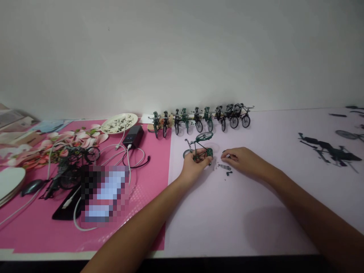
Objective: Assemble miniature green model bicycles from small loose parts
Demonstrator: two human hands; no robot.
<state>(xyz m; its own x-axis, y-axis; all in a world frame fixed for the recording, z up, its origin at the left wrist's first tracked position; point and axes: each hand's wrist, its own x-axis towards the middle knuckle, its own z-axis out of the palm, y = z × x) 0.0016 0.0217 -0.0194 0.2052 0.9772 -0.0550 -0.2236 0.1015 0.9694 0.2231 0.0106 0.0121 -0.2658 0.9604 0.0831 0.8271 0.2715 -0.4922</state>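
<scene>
My left hand is closed around a green miniature bicycle, which is tilted, with one wheel raised above the fingers. To its right, my right hand hovers low over the table with thumb and fingertips pinched together. Whatever lies in that pinch, if anything, is too small to make out. Just below the right fingertips lie a small grey slatted part and a small dark green part. Thin pin-like pieces rest between the two hands.
Along the wall stands a row of several assembled miniature bicycles. Loose dark parts are spread at the right. On the pink left half are a plate of white bits, a power bank, cables, a phone and more bicycles.
</scene>
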